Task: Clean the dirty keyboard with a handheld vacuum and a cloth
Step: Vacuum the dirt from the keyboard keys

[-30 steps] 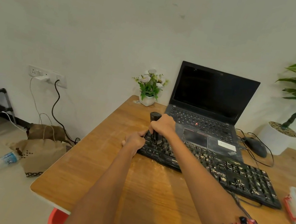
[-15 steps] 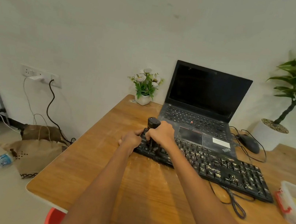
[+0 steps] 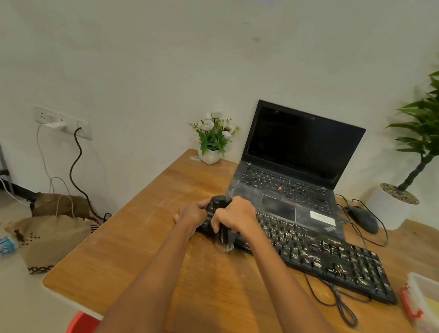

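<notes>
A black keyboard [image 3: 321,255] speckled with pale crumbs lies across the wooden table [image 3: 222,295] in front of a laptop. My right hand [image 3: 236,217] grips a small black handheld vacuum [image 3: 220,202] upright, its brush nozzle [image 3: 226,245] down at the keyboard's front left edge. My left hand [image 3: 191,215] holds the keyboard's left end, fingers curled over its corner. No cloth shows in view.
An open dusty laptop [image 3: 295,163] stands behind the keyboard, with a small flower pot [image 3: 212,142] to its left. A mouse [image 3: 364,216] and a large potted plant [image 3: 424,157] are at the right. A plastic container [image 3: 436,310] sits at the right edge. Keyboard cable [image 3: 335,300] loops on the table.
The vacuum nozzle has slid from the keys toward the keyboard's front edge. Both hands stay at the left end. The camera view has shifted slightly.
</notes>
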